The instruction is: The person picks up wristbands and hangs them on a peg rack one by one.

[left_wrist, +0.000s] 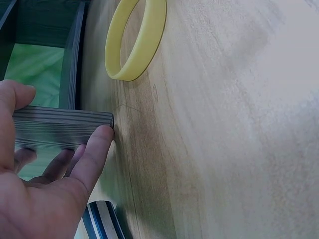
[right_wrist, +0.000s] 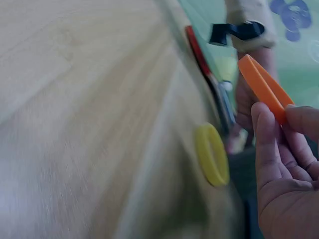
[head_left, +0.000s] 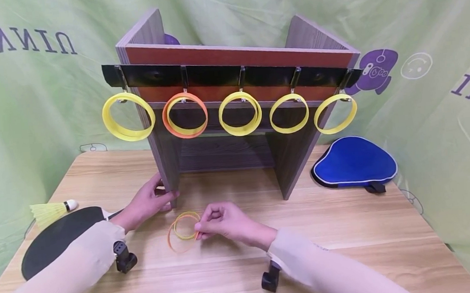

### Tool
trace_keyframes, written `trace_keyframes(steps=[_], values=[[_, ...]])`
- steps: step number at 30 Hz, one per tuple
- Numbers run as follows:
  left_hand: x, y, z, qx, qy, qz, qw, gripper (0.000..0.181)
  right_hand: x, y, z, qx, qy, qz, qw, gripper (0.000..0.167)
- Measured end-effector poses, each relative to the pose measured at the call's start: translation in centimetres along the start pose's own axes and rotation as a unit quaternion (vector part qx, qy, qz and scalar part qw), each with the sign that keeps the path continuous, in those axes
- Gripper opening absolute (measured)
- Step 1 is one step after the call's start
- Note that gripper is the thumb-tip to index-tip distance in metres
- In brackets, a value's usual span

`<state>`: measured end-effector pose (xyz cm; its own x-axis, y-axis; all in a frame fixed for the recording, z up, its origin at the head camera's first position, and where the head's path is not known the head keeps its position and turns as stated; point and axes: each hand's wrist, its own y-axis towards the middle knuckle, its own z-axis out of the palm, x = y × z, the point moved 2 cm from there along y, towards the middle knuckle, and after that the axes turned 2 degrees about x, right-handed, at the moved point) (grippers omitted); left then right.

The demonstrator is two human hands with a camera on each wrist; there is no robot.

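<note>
My left hand point(head_left: 150, 201) grips the lower front of the wood-grain shelf's left side panel point(head_left: 165, 159); in the left wrist view the thumb and fingers lie on opposite faces of that panel point(left_wrist: 65, 119). My right hand point(head_left: 230, 225) pinches an orange silicone wristband point(right_wrist: 264, 88) between thumb and fingers, in front of the shelf. A yellow wristband point(left_wrist: 157, 35) lies on the table close by, separate from the orange one in the right wrist view. From the head camera the two bands overlap.
Yellow wristbands point(head_left: 256, 125) and one orange wristband point(head_left: 205, 113) hang from hooks on a black strip point(head_left: 213, 74) across the shelf. A black paddle point(head_left: 61, 236) and yellow shuttlecock point(head_left: 49, 211) lie at left. At right sits a blue paddle case point(head_left: 356, 160). Green curtain surrounds the table.
</note>
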<state>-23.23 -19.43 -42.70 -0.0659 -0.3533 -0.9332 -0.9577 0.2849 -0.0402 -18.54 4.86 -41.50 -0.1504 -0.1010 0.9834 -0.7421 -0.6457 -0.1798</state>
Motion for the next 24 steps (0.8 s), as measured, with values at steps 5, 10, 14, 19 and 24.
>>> trace_keyframes(steps=[5,10,14,19,24], values=[[-0.1,0.0,-0.1,0.008,0.0,0.0,1.0,0.068,1.7,-1.9,-2.6,-0.046,0.017,-0.034,0.9982,0.006],[-0.2,-0.1,-0.1,0.007,0.007,0.004,0.9999,0.068,3.5,-4.3,-5.1,-0.101,0.013,-0.081,0.9915,0.008],[-0.1,0.0,0.0,0.005,0.011,0.004,0.9999,0.067,5.1,-6.2,-6.8,-0.135,0.005,-0.12,0.9836,0.009],[0.0,0.0,0.0,0.001,0.01,0.003,0.9999,0.065,7.5,-8.5,-8.5,-0.162,-0.004,-0.166,0.9728,0.009],[0.0,-0.1,0.0,0.001,0.012,0.004,0.9999,0.064,10.2,-10.6,-9.3,-0.193,-0.018,-0.221,0.9558,0.013]])
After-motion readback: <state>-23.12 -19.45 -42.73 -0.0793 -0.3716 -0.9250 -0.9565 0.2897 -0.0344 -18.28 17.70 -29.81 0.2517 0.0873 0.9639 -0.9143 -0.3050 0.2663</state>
